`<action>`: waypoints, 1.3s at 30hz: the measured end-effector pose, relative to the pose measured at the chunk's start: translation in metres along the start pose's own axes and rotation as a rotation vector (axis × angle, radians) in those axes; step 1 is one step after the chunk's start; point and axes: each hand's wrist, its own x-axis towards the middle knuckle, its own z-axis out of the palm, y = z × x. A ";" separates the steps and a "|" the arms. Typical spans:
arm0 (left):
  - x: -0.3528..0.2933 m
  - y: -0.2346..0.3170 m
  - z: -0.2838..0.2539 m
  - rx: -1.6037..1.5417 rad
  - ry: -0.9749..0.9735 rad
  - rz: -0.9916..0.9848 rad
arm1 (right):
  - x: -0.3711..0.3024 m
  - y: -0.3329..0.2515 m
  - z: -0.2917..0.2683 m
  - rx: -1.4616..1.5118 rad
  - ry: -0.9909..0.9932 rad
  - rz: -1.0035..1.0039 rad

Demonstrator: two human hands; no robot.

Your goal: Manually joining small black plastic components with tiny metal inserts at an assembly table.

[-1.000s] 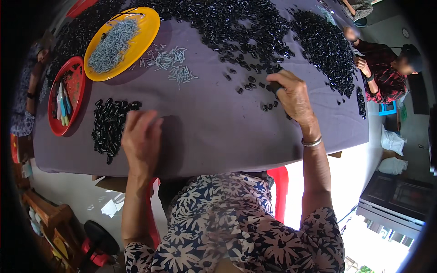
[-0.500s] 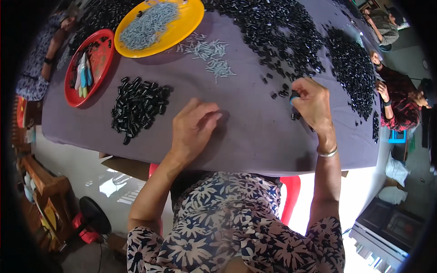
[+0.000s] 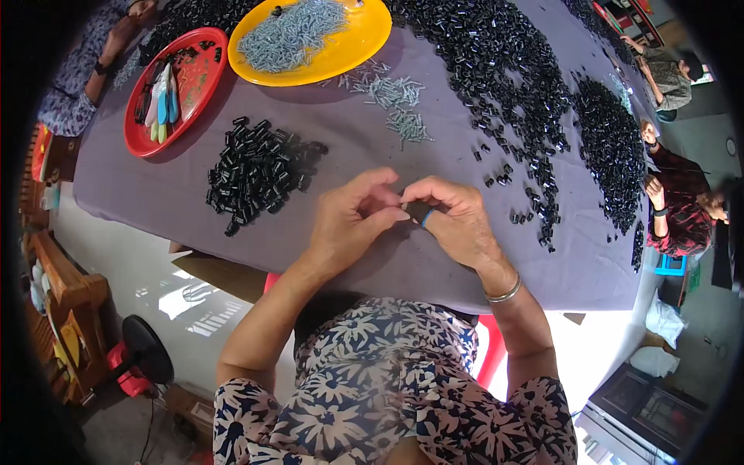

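At the lower centre of the frame, a flower-patterned garment point(image 3: 380, 364) occupies the foreground, with a metal bracelet point(image 3: 505, 290) on the right wrist. Above it, near mid-frame, the left hand point(image 3: 353, 221) and the right hand point(image 3: 453, 223) meet at the fingertips, thumbs and index fingers bent inward; a blue band point(image 3: 427, 218) shows at the right thumb. The grip is drawn together in a pinch, but whether a small part is held within it cannot be told. Beneath lies a mauve tablecloth point(image 3: 573, 267).

The heap of black cylindrical pieces point(image 3: 260, 174) lies left of the grip, just beyond the left hand and apart from it. Loose black pieces point(image 3: 535, 205) lie to the right, beyond the right hand. Farther up, at upper centre, are scattered grey screws point(image 3: 408, 124). A red plate point(image 3: 200, 93) with light-handled tools point(image 3: 163, 107) stands at upper left; beside it, a yellow plate point(image 3: 360, 35) bears more screws point(image 3: 291, 35). A broad spread of black pieces point(image 3: 504, 62) fills the upper right, before a person in red check point(image 3: 682, 182).
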 end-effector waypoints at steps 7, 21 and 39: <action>0.002 0.005 0.003 0.131 0.099 0.010 | 0.040 0.008 -0.039 -0.338 0.275 -0.232; 0.008 -0.002 0.006 0.030 0.120 0.095 | 0.051 0.010 -0.051 -0.566 0.105 -0.225; 0.007 0.002 0.008 0.029 0.125 0.069 | 0.029 -0.017 -0.025 -0.309 -0.049 -0.228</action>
